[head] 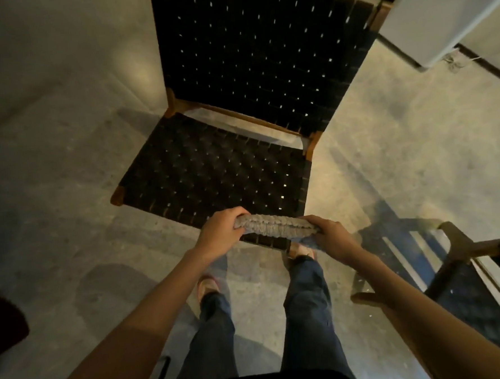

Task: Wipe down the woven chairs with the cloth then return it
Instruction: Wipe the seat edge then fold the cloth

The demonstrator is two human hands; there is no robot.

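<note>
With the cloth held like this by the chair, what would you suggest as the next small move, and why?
Probably lower the cloth onto the chair seat and start wiping: the left hand and right hand each grip one end, and it appears to hover bunched over the seat's front edge.

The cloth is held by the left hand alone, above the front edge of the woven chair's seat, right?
No. The head view shows both hands holding the cloth, left hand at one end and right hand at the other, above the front edge of the woven chair seat.
</note>
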